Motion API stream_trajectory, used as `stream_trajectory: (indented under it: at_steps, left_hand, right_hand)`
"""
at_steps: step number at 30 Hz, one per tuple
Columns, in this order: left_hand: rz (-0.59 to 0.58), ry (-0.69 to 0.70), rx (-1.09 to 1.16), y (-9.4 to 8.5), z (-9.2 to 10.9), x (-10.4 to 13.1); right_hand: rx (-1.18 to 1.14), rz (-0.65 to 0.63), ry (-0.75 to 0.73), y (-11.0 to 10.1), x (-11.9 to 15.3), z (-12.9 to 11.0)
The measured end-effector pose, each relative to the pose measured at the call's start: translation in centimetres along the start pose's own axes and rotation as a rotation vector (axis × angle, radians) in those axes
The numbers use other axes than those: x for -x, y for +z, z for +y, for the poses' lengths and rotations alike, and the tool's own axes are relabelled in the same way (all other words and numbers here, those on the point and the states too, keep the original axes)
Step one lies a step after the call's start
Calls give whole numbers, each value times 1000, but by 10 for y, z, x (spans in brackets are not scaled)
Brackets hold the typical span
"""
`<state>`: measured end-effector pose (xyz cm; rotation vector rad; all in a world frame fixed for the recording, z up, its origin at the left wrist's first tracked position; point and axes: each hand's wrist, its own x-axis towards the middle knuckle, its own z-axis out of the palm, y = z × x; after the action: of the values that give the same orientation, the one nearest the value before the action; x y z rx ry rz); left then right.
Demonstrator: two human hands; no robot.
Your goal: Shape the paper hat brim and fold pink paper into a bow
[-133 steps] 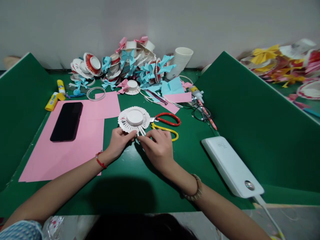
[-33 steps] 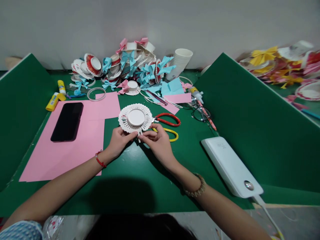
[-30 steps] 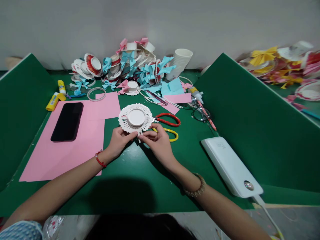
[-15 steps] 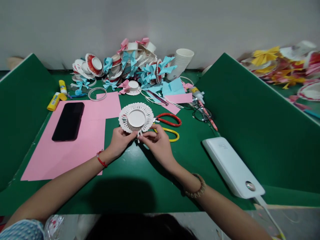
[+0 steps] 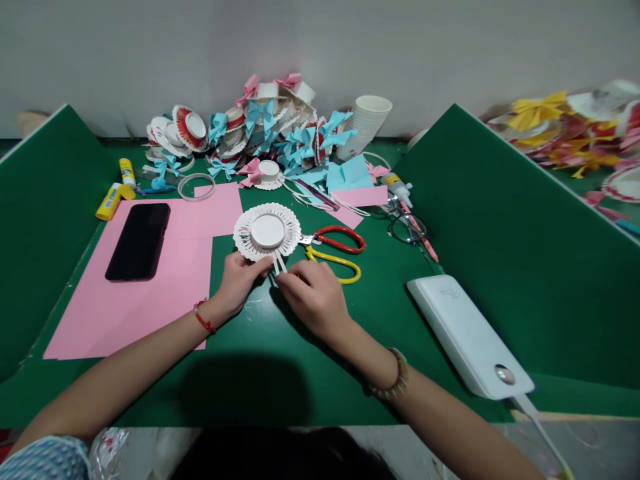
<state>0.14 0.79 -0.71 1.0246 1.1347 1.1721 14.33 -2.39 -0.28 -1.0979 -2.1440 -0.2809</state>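
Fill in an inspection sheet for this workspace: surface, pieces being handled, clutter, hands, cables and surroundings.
Surface: green tabletop, pink sheets at left
Pieces: white scalloped paper piece, slits around its raised center; two narrow strips at its near edge
Clutter: scissors, phone on the pink sheets, two yellow tubes, stacked cups, heap of bow-trimmed paper pieces
Hands: left hand grips the piece's near edge; right hand pinches the strips
Cables: white cable joins power bank, runs past the table edge
Surroundings: green partitions either side, grey wall behind
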Motion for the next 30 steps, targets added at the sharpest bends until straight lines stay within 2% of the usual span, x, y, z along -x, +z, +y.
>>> stream_trajectory:
  at_steps: [7,12,16,19,24,30]
  left_hand:
    - [17,12,10,1,0,0]
    - [51,87,-89,1,-1,0]
    - [76,119,-172,2,-3,0]
    - [76,137,-232,2,-1,2]
    - [29,180,-321,2,3,6]
    - [-21,212,-335,3,5,9]
  right_hand:
    - [0,34,-18,-3,0,-1]
    - [102,86,-21,-6,-3,-6]
    - [85,106,15,-6,-5,-6]
    - [-18,89,138,-6,-6,-3]
    - [-312,43,462,-4,-5,1]
    - [-678,27,692,0,-4,6]
